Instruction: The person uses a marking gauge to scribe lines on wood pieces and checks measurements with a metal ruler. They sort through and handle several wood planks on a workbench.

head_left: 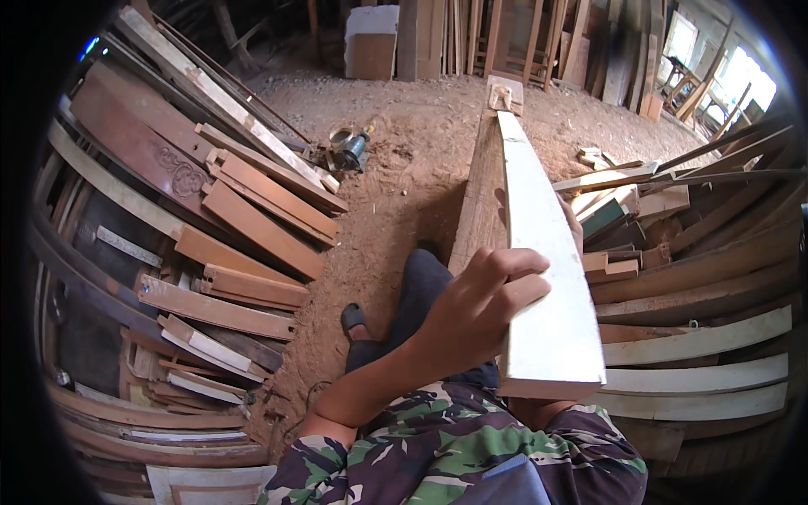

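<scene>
A long pale wooden board [551, 278] stretches away from my body, its broad near end toward me. Its far end lies by a small wooden block [502, 97] on a narrow wooden bench [478, 189]. My left hand [497, 290] grips the board's left edge, with bent fingers resting on its top face and the thumb hidden. Farther along, my right hand [573, 225] holds the board from its right side. Most of that hand is hidden by the board, though fingertips show at the opposite edge.
On the sawdust-covered floor sits a green power tool [353, 151]. Stacked brown boards [261, 223] line the left side, one panel [160, 151] bearing carving. To the right lie wood offcuts [610, 206] and pale planks [699, 374]. Upright timber [513, 38] leans at the back.
</scene>
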Available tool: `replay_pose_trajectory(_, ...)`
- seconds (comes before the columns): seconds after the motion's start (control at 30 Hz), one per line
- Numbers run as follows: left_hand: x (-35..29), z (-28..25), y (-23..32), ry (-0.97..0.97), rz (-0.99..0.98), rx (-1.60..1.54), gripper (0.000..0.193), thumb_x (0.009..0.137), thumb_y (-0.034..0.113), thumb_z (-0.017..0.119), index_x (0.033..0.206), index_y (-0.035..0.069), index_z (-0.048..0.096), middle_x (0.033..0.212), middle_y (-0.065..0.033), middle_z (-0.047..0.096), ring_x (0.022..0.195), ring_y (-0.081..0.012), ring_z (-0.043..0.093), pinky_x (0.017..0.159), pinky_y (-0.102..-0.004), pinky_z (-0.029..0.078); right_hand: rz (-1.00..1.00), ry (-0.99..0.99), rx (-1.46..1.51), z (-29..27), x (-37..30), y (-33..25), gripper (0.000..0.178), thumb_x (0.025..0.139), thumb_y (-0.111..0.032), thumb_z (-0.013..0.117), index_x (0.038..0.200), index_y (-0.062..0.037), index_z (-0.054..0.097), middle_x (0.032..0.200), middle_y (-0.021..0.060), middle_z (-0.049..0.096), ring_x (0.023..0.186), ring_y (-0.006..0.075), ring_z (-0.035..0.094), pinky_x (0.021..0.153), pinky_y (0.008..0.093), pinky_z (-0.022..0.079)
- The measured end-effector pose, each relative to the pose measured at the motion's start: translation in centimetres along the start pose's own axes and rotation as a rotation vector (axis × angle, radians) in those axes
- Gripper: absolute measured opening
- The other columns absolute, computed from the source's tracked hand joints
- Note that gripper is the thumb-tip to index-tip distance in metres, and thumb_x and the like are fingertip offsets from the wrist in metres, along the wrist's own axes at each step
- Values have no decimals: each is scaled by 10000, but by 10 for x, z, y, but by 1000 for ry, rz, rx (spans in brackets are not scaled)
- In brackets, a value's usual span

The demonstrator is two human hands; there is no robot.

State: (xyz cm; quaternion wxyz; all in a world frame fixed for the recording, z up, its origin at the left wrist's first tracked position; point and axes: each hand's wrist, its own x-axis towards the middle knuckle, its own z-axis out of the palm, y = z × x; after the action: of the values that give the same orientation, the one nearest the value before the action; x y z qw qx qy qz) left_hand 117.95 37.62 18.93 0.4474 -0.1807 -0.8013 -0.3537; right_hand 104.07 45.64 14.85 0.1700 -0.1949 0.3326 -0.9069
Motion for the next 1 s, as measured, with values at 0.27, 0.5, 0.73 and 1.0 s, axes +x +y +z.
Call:
replay_pose_trajectory(0.27, -71, -26, -14, 118, 5, 64, 472, 837, 88, 834, 1235, 68, 582, 1213, -202, 705, 842, -276, 720, 676, -348, 601, 569, -84, 345, -60, 19, 39, 498, 1098, -328, 528, 1460, 15, 520, 1318, 186, 702, 1208, 258, 702, 1057, 420, 568)
replay_pose_trajectory(0.5, -162, -48, -18, 223, -224, 223, 543, 880, 226, 882, 1198, 53, 477, 1207, -234, 648, 991, -261, 696, 846, -348, 607, 622, -73, 174, -39, 1, 71, 814, 1022, -236, 656, 1697, -194, 204, 1330, 77, 607, 1203, 221, 630, 1018, 412, 553)
replay_pose_trajectory(0.73, -186, -53, -5, 347, -445, 275, 714, 818, 415, 932, 1186, 17, 467, 1230, -244, 648, 1138, -317, 689, 976, -385, 579, 745, -61, 109, -36, 1, 110, 741, 975, -322, 721, 1596, -123, 369, 1282, 53, 593, 1137, 197, 597, 1046, 408, 475)
replay_pose_trajectory(1.0, -208, -53, -5, 401, -555, 280, 767, 773, 488, 948, 1181, 25, 493, 1241, -242, 668, 1170, -304, 682, 1042, -413, 530, 719, 60, 17, -51, 29, 135, 736, 995, -333, 686, 1591, -108, 316, 1319, 96, 561, 1200, 258, 593, 1023, 473, 482)
